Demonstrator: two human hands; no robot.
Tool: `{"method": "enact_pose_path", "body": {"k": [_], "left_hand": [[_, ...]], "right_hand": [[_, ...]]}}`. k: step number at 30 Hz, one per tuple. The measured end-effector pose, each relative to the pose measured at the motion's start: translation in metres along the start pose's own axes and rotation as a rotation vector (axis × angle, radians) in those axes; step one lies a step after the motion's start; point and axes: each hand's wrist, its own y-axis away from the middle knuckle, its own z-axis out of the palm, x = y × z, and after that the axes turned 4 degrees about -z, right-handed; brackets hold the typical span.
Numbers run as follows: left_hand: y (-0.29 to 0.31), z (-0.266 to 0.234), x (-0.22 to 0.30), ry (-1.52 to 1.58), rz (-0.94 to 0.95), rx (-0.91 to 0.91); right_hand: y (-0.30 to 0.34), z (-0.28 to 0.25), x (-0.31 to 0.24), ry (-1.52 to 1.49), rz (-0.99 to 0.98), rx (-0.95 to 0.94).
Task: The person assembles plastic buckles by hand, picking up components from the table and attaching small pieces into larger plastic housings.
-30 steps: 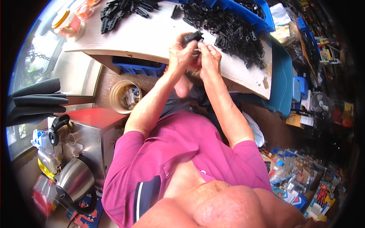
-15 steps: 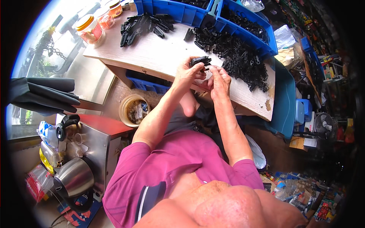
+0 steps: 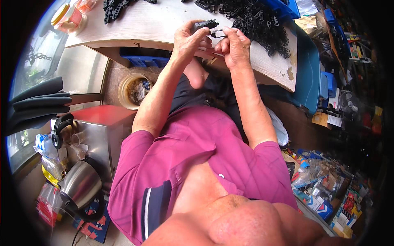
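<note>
My left hand (image 3: 188, 41) is closed around a dark, blocky plastic part (image 3: 205, 24), its thumb lying along the near side. Close beside it on the right, my right hand (image 3: 237, 47) pinches a small black frame-like piece (image 3: 217, 35) between thumb and fingertips. The piece points toward the left hand's fingers; whether it touches them I cannot tell. Both hands are raised over the near edge of the pale table (image 3: 160, 20). Just beyond the right hand spreads a large heap of small black plastic pieces (image 3: 262, 35).
Longer black parts (image 3: 117, 10) lie at the far left of the table, near a yellow-lidded jar (image 3: 67, 18). A blue bin (image 3: 287, 10) borders the heap. Below the table are a blue crate (image 3: 145, 61) and a round bucket (image 3: 133, 91). A metal kettle (image 3: 82, 186) stands lower left.
The view has tilted, so table and hands appear higher and the bins are mostly cut off. The small piece in my right fingers now shows more clearly, with a wider gap between the hands.
</note>
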Motion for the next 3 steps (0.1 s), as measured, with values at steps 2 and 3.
{"method": "enact_pose_path", "body": {"k": [2, 3], "left_hand": [[0.002, 0.000, -0.003, -0.084, 0.097, -0.043], [0.001, -0.001, -0.006, -0.176, 0.135, -0.048]], "right_hand": [[0.005, -0.001, -0.011, -0.014, 0.044, 0.003], [0.009, 0.003, -0.019, -0.046, 0.079, 0.004]]}}
